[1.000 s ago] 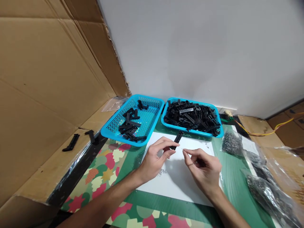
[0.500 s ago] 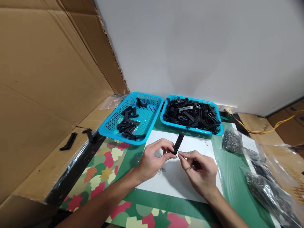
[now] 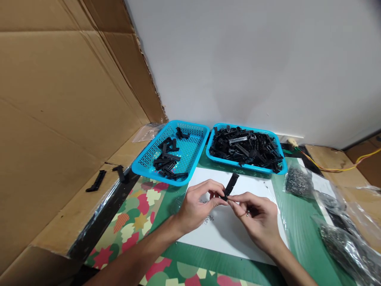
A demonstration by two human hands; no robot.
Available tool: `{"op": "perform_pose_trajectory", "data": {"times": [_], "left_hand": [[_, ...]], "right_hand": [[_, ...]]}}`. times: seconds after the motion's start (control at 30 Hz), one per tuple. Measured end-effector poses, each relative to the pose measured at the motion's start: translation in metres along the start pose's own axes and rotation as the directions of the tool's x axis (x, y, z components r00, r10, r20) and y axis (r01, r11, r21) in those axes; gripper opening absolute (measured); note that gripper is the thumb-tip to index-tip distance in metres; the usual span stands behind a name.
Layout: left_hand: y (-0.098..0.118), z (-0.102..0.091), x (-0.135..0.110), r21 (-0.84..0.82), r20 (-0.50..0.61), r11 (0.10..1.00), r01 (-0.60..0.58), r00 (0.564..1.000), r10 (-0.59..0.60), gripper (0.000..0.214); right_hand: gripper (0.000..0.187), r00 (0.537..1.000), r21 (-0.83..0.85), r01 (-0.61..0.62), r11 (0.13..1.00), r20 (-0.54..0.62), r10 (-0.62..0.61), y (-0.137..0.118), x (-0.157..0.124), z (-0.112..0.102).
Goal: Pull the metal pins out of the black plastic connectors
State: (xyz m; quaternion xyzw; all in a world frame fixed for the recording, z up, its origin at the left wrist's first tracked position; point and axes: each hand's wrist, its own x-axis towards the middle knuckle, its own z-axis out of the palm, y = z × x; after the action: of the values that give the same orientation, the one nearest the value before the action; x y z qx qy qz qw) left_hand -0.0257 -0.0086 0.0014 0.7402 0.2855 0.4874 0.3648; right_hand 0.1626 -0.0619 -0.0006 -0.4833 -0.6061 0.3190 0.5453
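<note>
My left hand (image 3: 201, 203) pinches the lower end of a long black plastic part (image 3: 231, 184), which tilts up and to the right above a white sheet (image 3: 220, 236). My right hand (image 3: 258, 217) is closed, its thumb and index fingertips pressed together against that same lower end; whatever lies between those tips is hidden. A small shiny metal piece (image 3: 247, 213) shows among its curled fingers. Beside my left hand, a little heap of tiny metal pieces (image 3: 208, 219) lies on the sheet.
A blue basket (image 3: 136, 169) at the back left holds several black parts. Another blue basket (image 3: 208, 153) is heaped with them. Two black parts (image 3: 95, 181) lie on cardboard at left. Clear bags of small metal pieces (image 3: 299, 182) lie at right, near a yellow cable (image 3: 351, 165).
The whole view has shifted slightly, so everything sits lower and further right. My right fingertips have closed in against the black part's lower end, where a small gap showed before.
</note>
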Motion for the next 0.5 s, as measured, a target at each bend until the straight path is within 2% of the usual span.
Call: {"op": "perform_pose_trajectory", "data": {"times": [0.2, 0.33, 0.5], "left_hand": [[-0.004, -0.002, -0.004, -0.004, -0.018, 0.999, 0.044, 0.999, -0.044, 0.006], [-0.003, -0.002, -0.002, -0.062, 0.037, 0.981, 0.186, 0.982, -0.184, 0.008], [0.002, 0.001, 0.003, -0.258, 0.108, 0.869, 0.423, 0.906, -0.409, 0.018]], "right_hand": [[0.017, 0.992, 0.044, -0.115, 0.992, 0.066, 0.112, 0.001, 0.005, -0.001], [0.015, 0.994, 0.024, -0.04, 0.999, 0.103, 0.037, 0.002, 0.009, -0.007], [0.016, 0.979, -0.052, 0.052, 0.997, 0.2, -0.041, 0.007, 0.012, -0.026]]}}
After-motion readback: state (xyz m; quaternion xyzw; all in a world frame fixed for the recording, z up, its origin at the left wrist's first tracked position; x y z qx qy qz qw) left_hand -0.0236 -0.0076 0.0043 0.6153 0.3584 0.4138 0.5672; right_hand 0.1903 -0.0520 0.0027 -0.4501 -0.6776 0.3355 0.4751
